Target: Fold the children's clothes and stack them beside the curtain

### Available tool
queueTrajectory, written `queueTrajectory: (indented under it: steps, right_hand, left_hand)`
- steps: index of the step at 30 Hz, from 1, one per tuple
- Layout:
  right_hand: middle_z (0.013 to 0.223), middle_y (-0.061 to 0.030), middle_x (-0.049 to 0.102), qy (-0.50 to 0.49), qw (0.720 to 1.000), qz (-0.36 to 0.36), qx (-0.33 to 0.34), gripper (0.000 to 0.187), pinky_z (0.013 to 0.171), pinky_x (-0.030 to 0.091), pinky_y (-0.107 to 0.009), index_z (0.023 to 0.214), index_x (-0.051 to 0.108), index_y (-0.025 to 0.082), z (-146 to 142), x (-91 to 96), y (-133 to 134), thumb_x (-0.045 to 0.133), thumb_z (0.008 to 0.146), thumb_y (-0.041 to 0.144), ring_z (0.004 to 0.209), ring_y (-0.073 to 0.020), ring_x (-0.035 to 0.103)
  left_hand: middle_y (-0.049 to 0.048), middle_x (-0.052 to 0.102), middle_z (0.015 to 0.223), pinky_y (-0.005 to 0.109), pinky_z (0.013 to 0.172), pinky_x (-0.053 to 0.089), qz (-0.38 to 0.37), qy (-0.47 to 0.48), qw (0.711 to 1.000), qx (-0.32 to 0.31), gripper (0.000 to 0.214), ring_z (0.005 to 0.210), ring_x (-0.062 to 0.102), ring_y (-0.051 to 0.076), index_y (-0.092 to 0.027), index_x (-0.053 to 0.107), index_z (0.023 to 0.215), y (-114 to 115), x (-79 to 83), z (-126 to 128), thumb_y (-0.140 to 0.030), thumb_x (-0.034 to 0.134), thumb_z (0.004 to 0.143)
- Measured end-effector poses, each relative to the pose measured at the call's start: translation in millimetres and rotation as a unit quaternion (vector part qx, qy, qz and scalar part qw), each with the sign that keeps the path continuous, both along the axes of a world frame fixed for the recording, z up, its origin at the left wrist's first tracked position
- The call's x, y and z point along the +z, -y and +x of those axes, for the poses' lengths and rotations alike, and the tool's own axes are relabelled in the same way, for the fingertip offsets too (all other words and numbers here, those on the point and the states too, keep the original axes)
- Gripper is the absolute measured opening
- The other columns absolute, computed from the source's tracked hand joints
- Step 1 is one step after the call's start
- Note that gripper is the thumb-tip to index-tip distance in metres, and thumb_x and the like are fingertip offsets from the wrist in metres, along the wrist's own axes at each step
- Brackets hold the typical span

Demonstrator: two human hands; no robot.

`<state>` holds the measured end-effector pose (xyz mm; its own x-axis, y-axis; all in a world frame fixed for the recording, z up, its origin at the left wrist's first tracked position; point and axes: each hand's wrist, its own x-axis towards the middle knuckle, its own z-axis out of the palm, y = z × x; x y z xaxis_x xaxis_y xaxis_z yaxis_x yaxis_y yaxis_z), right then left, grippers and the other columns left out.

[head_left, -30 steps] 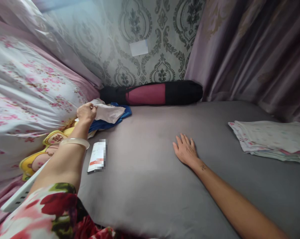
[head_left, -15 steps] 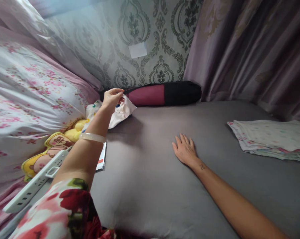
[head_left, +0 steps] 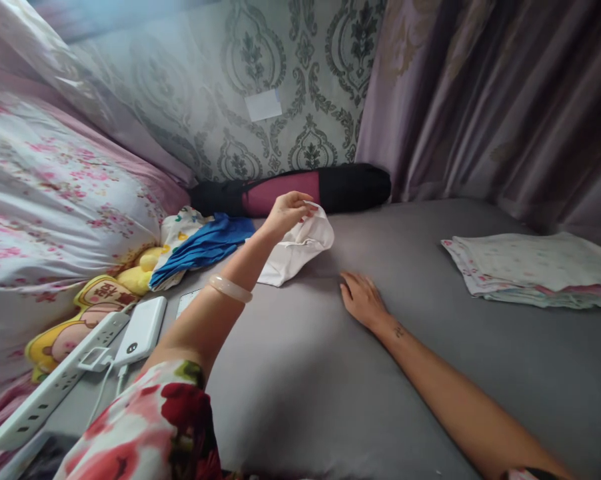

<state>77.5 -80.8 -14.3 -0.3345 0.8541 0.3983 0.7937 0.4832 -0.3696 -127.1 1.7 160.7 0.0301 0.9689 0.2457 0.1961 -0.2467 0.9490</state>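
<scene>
In the head view, we hold a white cloth in our left hand, its thumb and fingers pinched narrow on the upper edge. The cloth hangs in loose folds above the middle of the gray bed sheet, in front of the black-and-pink roll bag; we cannot tell how much of its lower edge touches the sheet. Our right hand rests palm down on the sheet, just beside the cloth, fingers extended and close together; a small dark mark sits on the wrist, too small for us to read.

To the left we see a blue cloth lying over a printed white cloth. Nearer to us is a yellow plush with dark characters we cannot read surely. Beside it are a white power strip and a white power bank with a round dark display, its writing unclear. A folded cloth stack lies at right.
</scene>
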Motion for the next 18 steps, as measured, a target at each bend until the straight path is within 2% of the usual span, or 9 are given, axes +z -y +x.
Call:
queueTrajectory:
  steps: [4,9,15,18]
  right_hand:
    - [0.106,-0.0088,0.07,-0.112,0.991,0.012,0.066,0.034,0.09,0.048,-0.035,0.118,0.061,0.02,-9,11.2,7,0.036,0.095,0.022,0.099,-0.0206,0.064]
    - [0.087,-0.0049,0.071,-0.189,0.974,-0.076,0.1,0.046,0.078,0.05,-0.033,0.138,0.045,0.017,-31,30.3,9,0.039,0.093,0.024,0.081,-0.0194,0.067]
    - [0.087,-0.0036,0.072,-0.274,0.938,-0.204,0.058,0.055,0.076,0.05,-0.031,0.146,0.031,0.019,-65,49.6,-14,0.042,0.092,0.027,0.071,-0.0176,0.067]
    - [0.091,-0.0087,0.071,-0.247,0.943,-0.221,0.016,0.046,0.078,0.047,-0.03,0.136,0.043,0.012,-74,54.9,-20,0.041,0.094,0.028,0.077,-0.0191,0.067]
  left_hand:
    - [0.0062,0.073,0.086,0.018,0.058,0.042,-0.002,0.0,0.997,-0.073,0.03,0.069,0.064,0.01,-0.012,0.058,0.094,5,-5.7,27,0.004,0.052,0.069]
    - [0.0064,0.072,0.084,0.021,0.067,0.046,-0.004,-0.006,0.992,-0.122,0.031,0.071,0.064,0.01,-0.012,0.058,0.093,13,-10.5,49,0.005,0.048,0.068]
    - [0.0071,0.073,0.082,0.022,0.068,0.047,0.013,-0.033,0.99,-0.14,0.028,0.072,0.065,0.011,-0.012,0.059,0.093,10,-20.6,58,0.002,0.05,0.069]
    - [0.0068,0.073,0.084,0.023,0.068,0.047,0.024,-0.045,0.99,-0.132,0.03,0.075,0.066,0.013,-0.013,0.059,0.094,5,-24.4,53,0.0,0.051,0.069]
